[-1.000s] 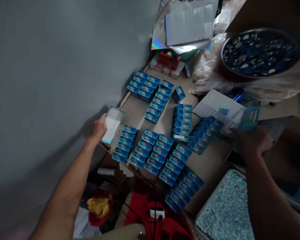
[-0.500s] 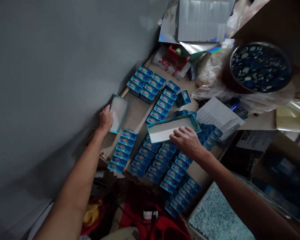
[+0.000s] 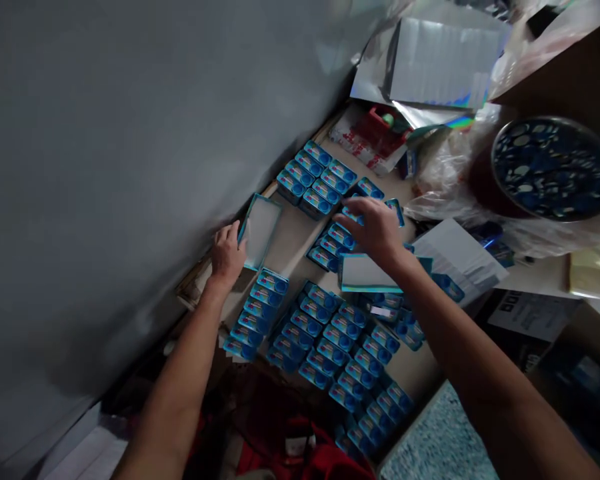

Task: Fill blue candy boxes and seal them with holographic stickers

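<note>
My left hand (image 3: 229, 253) grips the near side of a shallow blue-edged box tray (image 3: 261, 230) with a white inside, tilted by the wall. My right hand (image 3: 373, 227) is over the far end of a row of small blue printed boxes (image 3: 333, 245), thumb and fingers apart; nothing shows in it. Under my right wrist lies a second blue-edged tray (image 3: 370, 273), on top of other boxes. Beyond stands a block of small blue boxes (image 3: 317, 177), and nearer me are further rows of boxes (image 3: 325, 333) and a single row (image 3: 257, 310).
A grey wall (image 3: 130, 133) borders the table on the left. At the right are a round pot (image 3: 553, 170) of dark blue pieces, crumpled clear plastic (image 3: 445, 173) and a white sheet (image 3: 460, 257). A red basket (image 3: 385, 130) stands at the back. A bin of pale blue bits (image 3: 440, 433) is low right.
My right hand has let go of the second tray, which now lies on the boxes, and moved away to the row behind it. My left hand stays at its tray. The view has shifted.
</note>
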{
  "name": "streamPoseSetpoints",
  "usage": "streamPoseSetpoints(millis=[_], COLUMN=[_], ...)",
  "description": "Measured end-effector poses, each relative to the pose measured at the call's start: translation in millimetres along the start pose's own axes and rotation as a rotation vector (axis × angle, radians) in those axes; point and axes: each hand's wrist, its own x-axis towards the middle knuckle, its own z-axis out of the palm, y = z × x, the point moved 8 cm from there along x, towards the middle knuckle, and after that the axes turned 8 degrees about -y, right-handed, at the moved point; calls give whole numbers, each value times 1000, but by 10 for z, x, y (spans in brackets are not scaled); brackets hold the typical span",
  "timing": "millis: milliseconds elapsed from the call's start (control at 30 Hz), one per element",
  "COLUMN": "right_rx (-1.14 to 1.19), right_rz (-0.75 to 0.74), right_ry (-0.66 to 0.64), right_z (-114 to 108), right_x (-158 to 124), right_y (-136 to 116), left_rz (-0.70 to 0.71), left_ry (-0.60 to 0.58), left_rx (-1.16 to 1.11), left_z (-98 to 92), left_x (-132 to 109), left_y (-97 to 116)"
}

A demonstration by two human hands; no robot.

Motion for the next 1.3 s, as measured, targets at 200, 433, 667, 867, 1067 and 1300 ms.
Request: streamPoseSetpoints(millis=[200, 433, 667, 867, 1067, 1300], right_rx=[-182, -274, -246, -191, -175, 19], right_rz=[-19, 53, -2, 25, -73, -164], right_ry=[47, -43, 26, 41, 179, 5], right_z=[689, 984, 1024, 1062, 668, 812], right_x=[1249, 1354, 1286, 1604, 1333, 666], right_y=[-581, -687, -760, -536, -661, -1076], left_rz=[-102, -126, -137, -85, -40, 12], left_ry=[58, 62, 55, 5, -60, -85], left_rx=[-49, -154, -130, -89, -68, -98], left_z=[-119, 199, 263, 242, 311, 261], left_x=[-478, -543, -391, -304, -298, -236], left_y=[-416, -513, -480, -503, -428, -366])
